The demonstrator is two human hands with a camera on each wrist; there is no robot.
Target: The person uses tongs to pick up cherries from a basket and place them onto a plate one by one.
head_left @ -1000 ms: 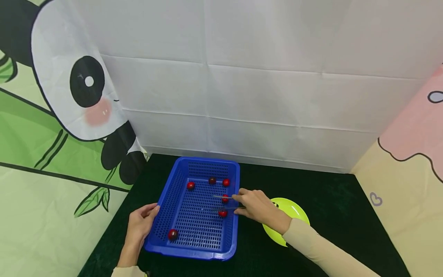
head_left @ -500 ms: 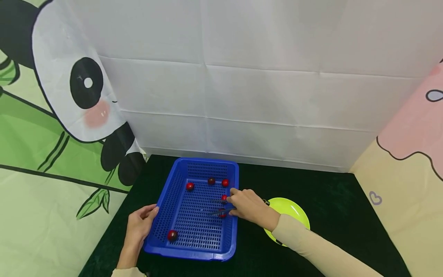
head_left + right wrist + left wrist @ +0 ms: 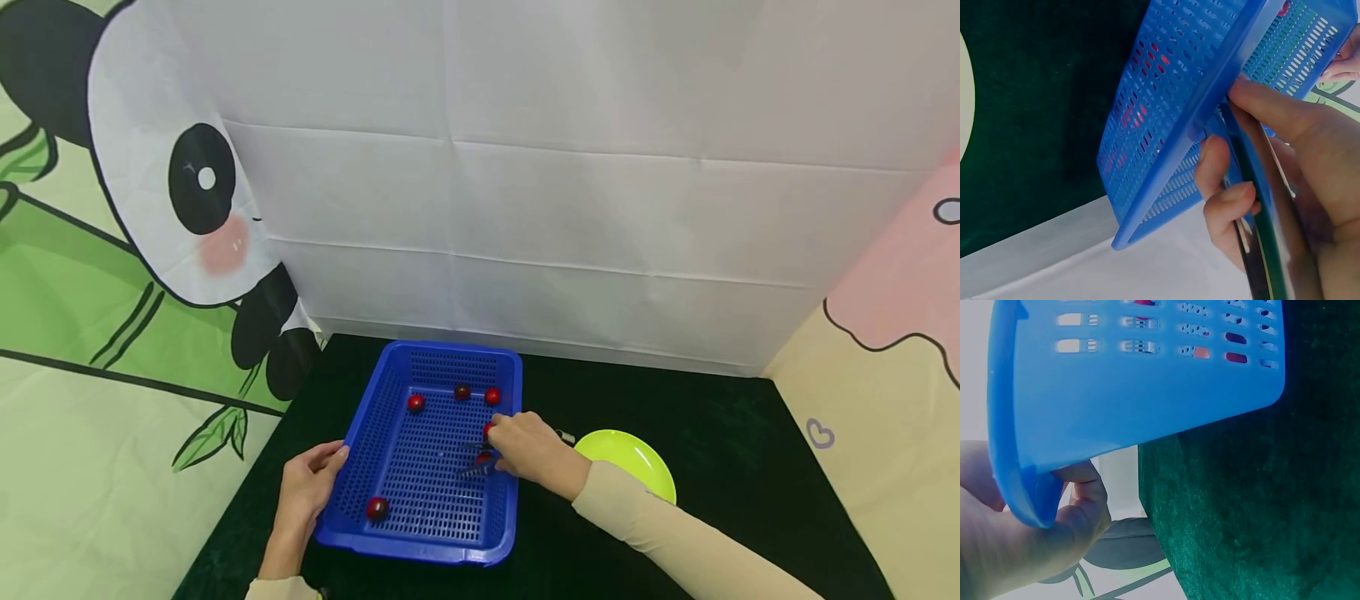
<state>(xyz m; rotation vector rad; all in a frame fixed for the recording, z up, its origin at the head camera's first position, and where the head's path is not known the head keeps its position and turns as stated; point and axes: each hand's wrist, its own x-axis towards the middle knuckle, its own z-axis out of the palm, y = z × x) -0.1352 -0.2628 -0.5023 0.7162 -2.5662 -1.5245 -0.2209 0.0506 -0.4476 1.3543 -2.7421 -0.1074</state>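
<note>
- Metal tongs, one pair with two arms: gripped in the right hand, thumb on one side and curled fingers on the other; tips inside the basket, around the nearer tomato by the right wall, contact not discernible.
- Cherry tomatoes, six, red to dark maroon, all in the basket: three toward the far end, two beside the right wall and partly hidden, one near the left near corner.
- Blue perforated plastic basket, one, rectangular: its left rim is pinched by the left hand, fingers bent around the edge.
- Yellow-green plate, one, right of the basket, partly covered by the right sleeve.
- Dark green cloth, one, under basket and plate.
- White backdrop, one, behind; one printed panda at left.
</note>
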